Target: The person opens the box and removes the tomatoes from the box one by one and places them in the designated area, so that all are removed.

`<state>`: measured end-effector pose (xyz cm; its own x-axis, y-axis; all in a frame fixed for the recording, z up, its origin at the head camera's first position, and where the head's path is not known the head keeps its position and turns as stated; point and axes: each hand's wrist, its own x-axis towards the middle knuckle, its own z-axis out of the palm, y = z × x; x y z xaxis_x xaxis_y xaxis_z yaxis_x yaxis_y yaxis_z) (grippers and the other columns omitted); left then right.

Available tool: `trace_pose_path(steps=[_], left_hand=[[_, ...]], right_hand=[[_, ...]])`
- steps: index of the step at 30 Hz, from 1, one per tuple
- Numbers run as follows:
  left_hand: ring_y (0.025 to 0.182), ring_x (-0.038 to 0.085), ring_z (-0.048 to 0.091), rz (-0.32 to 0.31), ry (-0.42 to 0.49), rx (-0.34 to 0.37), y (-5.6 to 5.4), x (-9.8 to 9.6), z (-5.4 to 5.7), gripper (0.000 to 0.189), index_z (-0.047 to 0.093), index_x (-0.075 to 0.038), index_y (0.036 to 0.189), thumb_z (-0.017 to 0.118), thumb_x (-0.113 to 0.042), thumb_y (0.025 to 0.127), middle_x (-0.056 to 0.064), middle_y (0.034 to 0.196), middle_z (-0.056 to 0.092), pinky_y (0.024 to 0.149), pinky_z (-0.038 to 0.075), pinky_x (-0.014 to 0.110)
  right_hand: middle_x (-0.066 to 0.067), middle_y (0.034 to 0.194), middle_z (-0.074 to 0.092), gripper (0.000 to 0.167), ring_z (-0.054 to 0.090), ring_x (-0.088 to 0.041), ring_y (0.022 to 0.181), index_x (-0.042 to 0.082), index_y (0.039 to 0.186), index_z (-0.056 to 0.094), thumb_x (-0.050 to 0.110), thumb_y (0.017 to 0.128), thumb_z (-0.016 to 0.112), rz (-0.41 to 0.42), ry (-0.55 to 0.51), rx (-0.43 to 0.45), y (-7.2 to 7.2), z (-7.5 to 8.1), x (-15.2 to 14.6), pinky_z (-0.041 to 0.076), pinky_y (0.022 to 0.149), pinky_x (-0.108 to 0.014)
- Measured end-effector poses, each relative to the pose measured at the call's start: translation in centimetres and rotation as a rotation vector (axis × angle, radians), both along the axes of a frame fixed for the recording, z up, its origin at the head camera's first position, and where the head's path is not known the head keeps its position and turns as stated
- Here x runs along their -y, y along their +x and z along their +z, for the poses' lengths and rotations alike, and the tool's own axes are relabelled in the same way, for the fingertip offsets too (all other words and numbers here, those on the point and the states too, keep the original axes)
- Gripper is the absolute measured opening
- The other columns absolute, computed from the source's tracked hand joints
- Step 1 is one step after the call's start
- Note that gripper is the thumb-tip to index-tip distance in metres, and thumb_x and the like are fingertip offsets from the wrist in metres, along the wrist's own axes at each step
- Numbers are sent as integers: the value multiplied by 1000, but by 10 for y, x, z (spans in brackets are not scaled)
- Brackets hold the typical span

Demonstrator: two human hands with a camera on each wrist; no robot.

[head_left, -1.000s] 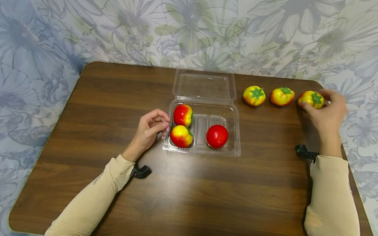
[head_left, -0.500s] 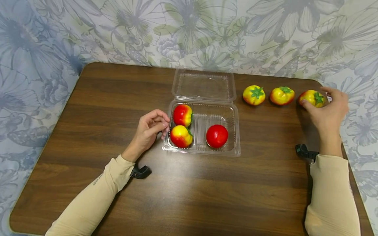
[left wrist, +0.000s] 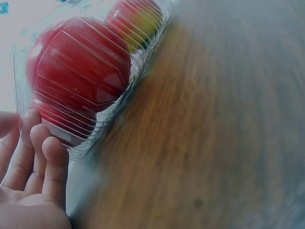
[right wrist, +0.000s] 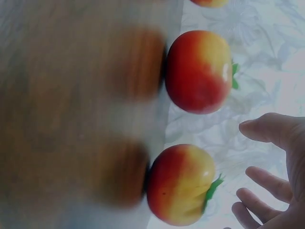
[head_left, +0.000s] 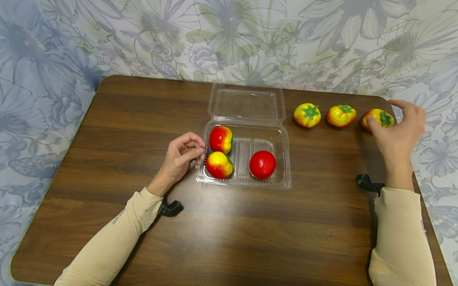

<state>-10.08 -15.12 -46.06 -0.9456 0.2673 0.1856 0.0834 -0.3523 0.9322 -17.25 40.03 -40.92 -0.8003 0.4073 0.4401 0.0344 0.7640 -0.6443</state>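
My right hand (head_left: 400, 131), thumb and fingers spread, is over the rightmost red-and-yellow tomato-like fruit (head_left: 368, 119), which has a green leafy top. In the right wrist view a gap shows between the fingers and the nearest fruit (right wrist: 178, 186). At the left side of a clear plastic clamshell container (head_left: 244, 184), my left hand (head_left: 179, 157) has loosely bent fingers, their tips right at its rim and wall. Inside the container, two red-and-yellow fruits (head_left: 220, 140) sit at the left and a red one (head_left: 262, 165) at the front right. Its lid (head_left: 247, 104) lies folded back.
Two more yellow-and-red fruits (head_left: 307, 115) with green tops stand in a row with the rightmost one along the back of the brown wooden table (head_left: 229, 238). Behind the table rises a wall with floral wallpaper (head_left: 229, 39).
My right hand has opened wider and lifted slightly up and away from the rightmost fruit, which has turned a little on the table. The left hand and container stay put.
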Motion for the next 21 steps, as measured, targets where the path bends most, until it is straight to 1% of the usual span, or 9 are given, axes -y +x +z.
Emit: trace_pose_path(steps=[5,7,10,13,17,19,21], left_hand=[[61,26,56,1,2,-1,0,0,0,14,63,5,102,54,12,93,14,78,67,47,52,28],[61,26,57,0,3,-1,0,0,1,14,63,5,102,54,12,93,14,78,67,47,52,28],[61,26,57,-2,4,-2,-1,0,0,14,63,5,102,54,12,93,14,79,67,47,52,28],[61,25,57,-4,6,-7,-1,1,0,14,63,6,103,54,12,93,14,79,67,47,52,28],[62,24,58,-7,7,-3,-1,1,0,14,63,6,103,54,12,93,14,79,67,47,52,28],[62,24,58,-7,9,2,-1,1,0,15,63,5,103,54,12,93,14,79,67,47,52,28],[61,23,58,-7,12,10,0,0,0,15,63,5,103,55,13,93,13,79,67,47,51,28]], right_hand=[[40,109,42,50,35,19,115,14,130,73,23,82,83,41,20,-32,0,7,7,32,111,-29],[41,111,45,51,36,18,117,15,130,73,25,81,83,54,25,-38,-1,10,10,32,112,-29],[39,118,52,52,39,15,122,16,130,73,28,80,83,71,24,-35,0,15,16,31,115,-29],[34,123,56,52,41,13,124,15,129,74,27,80,83,101,32,-38,1,20,25,31,115,-29],[26,126,59,52,43,12,125,12,129,73,23,80,84,161,49,-56,4,26,37,33,114,-30],[19,129,62,52,45,8,127,12,130,73,23,80,84,185,55,-56,6,29,43,33,113,-30],[9,132,66,51,48,0,130,11,130,73,22,81,84,210,60,-56,8,32,49,34,113,-30]])
